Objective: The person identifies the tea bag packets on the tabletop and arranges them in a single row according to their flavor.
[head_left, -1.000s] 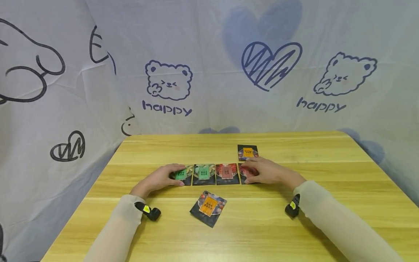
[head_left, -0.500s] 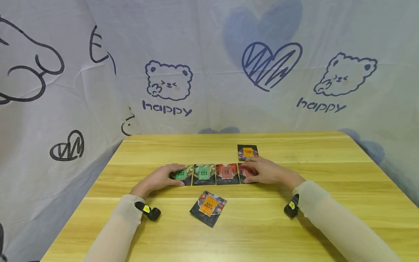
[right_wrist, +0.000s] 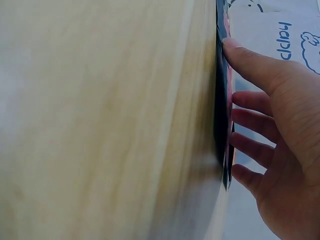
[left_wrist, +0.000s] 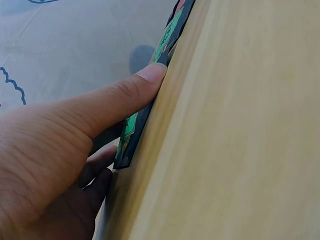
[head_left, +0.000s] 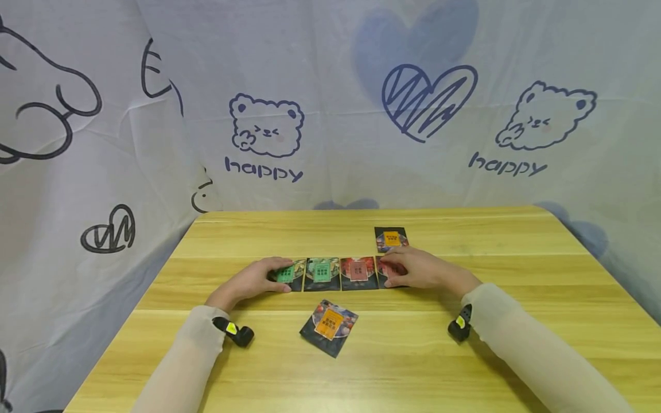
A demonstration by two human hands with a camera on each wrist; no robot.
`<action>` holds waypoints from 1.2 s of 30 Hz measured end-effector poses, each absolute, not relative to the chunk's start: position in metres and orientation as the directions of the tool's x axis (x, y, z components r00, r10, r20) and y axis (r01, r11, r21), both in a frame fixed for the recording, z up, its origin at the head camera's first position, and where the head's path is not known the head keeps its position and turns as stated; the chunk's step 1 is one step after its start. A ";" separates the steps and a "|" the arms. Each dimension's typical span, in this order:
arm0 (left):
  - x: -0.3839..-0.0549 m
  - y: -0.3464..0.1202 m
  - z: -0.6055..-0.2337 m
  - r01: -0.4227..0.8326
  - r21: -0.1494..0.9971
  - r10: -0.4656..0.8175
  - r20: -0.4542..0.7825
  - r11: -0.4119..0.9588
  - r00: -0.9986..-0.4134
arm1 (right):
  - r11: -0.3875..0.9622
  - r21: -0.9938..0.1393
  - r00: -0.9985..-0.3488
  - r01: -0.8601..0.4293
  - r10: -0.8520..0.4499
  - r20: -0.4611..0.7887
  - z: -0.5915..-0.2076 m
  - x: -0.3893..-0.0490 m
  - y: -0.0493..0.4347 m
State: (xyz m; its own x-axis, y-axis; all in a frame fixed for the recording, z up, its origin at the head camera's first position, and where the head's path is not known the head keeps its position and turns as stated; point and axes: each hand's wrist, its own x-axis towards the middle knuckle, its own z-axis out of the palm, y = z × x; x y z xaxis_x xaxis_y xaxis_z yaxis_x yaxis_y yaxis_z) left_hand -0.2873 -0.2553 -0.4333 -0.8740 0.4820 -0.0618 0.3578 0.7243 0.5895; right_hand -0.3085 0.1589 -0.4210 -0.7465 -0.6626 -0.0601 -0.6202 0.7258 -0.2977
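Four flat dark packets lie edge to edge in a row, two with green labels and two with red. My left hand (head_left: 252,280) rests on the leftmost green-labelled packet (head_left: 296,277), partly covering it. In the left wrist view its thumb (left_wrist: 142,80) touches the packet's near edge. At the row's other end my right hand (head_left: 423,268) touches the outer red-labelled packet (head_left: 383,279), hiding much of it. The right wrist view shows its fingertips (right_wrist: 236,97) spread over that packet. Between them lie the second green packet (head_left: 322,274) and the inner red packet (head_left: 358,273).
One orange-labelled packet (head_left: 330,328) lies askew in front of the row. Another orange-labelled packet (head_left: 391,238) lies behind the right hand. The wooden table (head_left: 516,367) reaches back to a white cloth (head_left: 330,103) with drawings.
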 end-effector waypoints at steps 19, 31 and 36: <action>-0.293 -0.257 -0.432 0.372 0.586 0.494 -0.057 0.720 -0.868 | 0.708 -0.324 -0.751 -0.628 -0.660 0.012 -0.413 -0.294 0.151; -0.291 -0.257 -0.432 0.363 0.595 0.489 -0.059 0.717 -0.870 | 0.647 -0.409 -0.724 -0.644 -0.688 0.051 -0.411 -0.261 0.120; -0.290 -0.257 -0.435 0.369 0.592 0.495 -0.059 0.717 -0.867 | 0.607 -0.440 -0.706 -0.661 -0.703 0.089 -0.411 -0.251 0.109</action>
